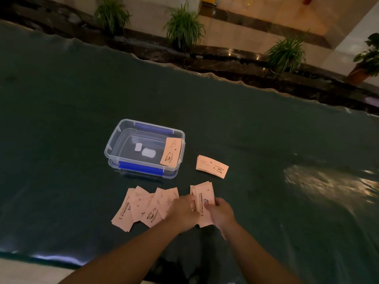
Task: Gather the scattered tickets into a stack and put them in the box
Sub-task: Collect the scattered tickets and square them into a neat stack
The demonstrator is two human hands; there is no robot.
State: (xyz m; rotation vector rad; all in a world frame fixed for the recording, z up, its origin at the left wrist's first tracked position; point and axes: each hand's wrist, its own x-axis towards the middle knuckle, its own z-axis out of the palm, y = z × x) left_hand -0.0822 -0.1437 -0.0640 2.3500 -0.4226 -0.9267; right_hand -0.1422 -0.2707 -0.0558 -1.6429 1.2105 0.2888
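Pale pink tickets lie on a dark green table. Both hands hold one bunch of tickets [204, 198] near the front: my left hand [182, 211] grips its left edge and my right hand [220, 213] its right edge. To the left, several loose tickets [141, 206] lie fanned out and overlapping. A small neat stack [212, 166] rests further back, right of the box. The clear plastic box [114, 144] with blue clips stands open behind the loose tickets. One ticket [171, 152] leans against its right inner wall.
The dark green table cover [61, 119] stretches wide on all sides, with a bright glare patch [320, 181] at the right. Beyond its far edge stand several potted green plants [183, 27] along a dark ledge. The table's near edge [51, 261] runs at the bottom left.
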